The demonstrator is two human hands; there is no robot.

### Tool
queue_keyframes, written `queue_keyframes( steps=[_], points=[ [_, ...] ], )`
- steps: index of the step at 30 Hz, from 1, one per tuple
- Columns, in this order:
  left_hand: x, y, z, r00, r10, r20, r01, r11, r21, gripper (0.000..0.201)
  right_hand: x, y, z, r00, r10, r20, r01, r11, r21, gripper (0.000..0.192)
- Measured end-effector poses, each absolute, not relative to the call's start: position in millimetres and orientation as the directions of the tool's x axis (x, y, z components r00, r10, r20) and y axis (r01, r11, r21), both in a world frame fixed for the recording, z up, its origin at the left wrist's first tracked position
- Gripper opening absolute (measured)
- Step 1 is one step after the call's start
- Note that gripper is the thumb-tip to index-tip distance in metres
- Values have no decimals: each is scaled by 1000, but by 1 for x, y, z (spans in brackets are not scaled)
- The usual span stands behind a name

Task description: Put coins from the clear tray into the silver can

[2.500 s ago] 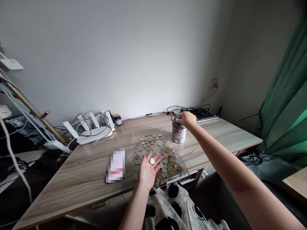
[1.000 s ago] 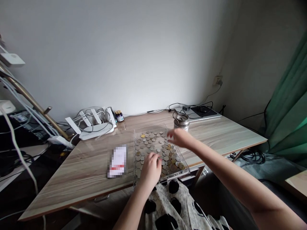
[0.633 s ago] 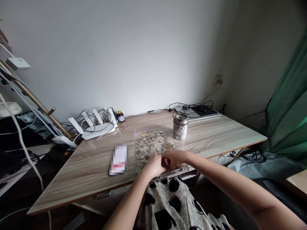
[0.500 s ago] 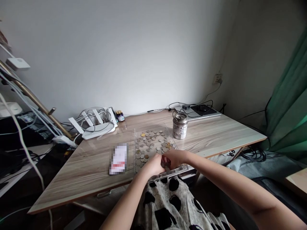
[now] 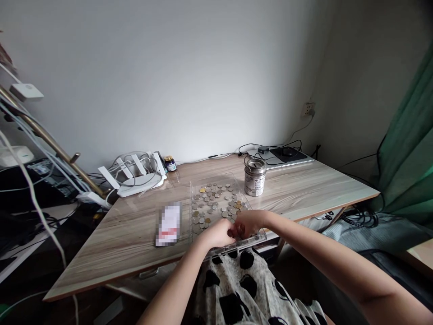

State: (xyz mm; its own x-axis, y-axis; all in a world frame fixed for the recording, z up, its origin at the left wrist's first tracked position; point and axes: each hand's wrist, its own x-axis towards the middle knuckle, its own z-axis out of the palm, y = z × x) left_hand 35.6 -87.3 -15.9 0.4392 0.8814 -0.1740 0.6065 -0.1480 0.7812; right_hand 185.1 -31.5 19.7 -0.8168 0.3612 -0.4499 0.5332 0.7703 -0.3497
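Observation:
A clear acrylic tray (image 5: 238, 244) lies on the wooden table (image 5: 304, 189), with several silver and gold coins (image 5: 213, 198) spread in it. My left hand (image 5: 216, 234) is curled shut, knuckles up, among the coins at the tray's near edge. My right hand (image 5: 249, 223) is right beside it, its bent fingertips touching the left hand's fingers. What they pinch is hidden. A small metal tin (image 5: 255, 179) stands just past the tray's far right corner, apart from both hands.
A white packet (image 5: 168, 224) lies left of the tray. At the back are a white router (image 5: 138, 183) with cables, a small dark bottle (image 5: 170, 163) and a flat dark device (image 5: 287, 155) with wires. A green curtain (image 5: 409, 153) hangs at right. Spotted fabric (image 5: 243, 289) covers my lap.
My right hand left the tin and came back to the tray's near edge. My left hand turned palm down into the coins, and both hands now meet there.

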Motion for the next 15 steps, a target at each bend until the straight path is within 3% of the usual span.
queue_keyframes(
  steps=[3,5,8,10,12,15],
  points=[
    [35,-88,-16,349,902,-254,570,10,821,6,191,-25,15,-796,363,-484,584,668,-461,15],
    [32,-90,-16,247,926,-285,470,143,871,9,197,-19,10,-784,424,-453,620,553,-557,16],
    [26,-94,-11,109,948,-300,133,285,949,13,203,-6,3,-738,582,-342,596,325,-734,24],
    [22,-94,-7,47,956,-290,-110,293,950,12,202,-1,4,-707,660,-255,514,232,-826,28],
    [22,-93,-4,-29,954,-299,-341,272,900,8,197,0,11,-699,694,-175,408,185,-894,32],
    [30,-87,-4,-165,899,-406,-679,194,708,10,180,-4,26,-721,688,-81,239,138,-961,34]
  ],
)
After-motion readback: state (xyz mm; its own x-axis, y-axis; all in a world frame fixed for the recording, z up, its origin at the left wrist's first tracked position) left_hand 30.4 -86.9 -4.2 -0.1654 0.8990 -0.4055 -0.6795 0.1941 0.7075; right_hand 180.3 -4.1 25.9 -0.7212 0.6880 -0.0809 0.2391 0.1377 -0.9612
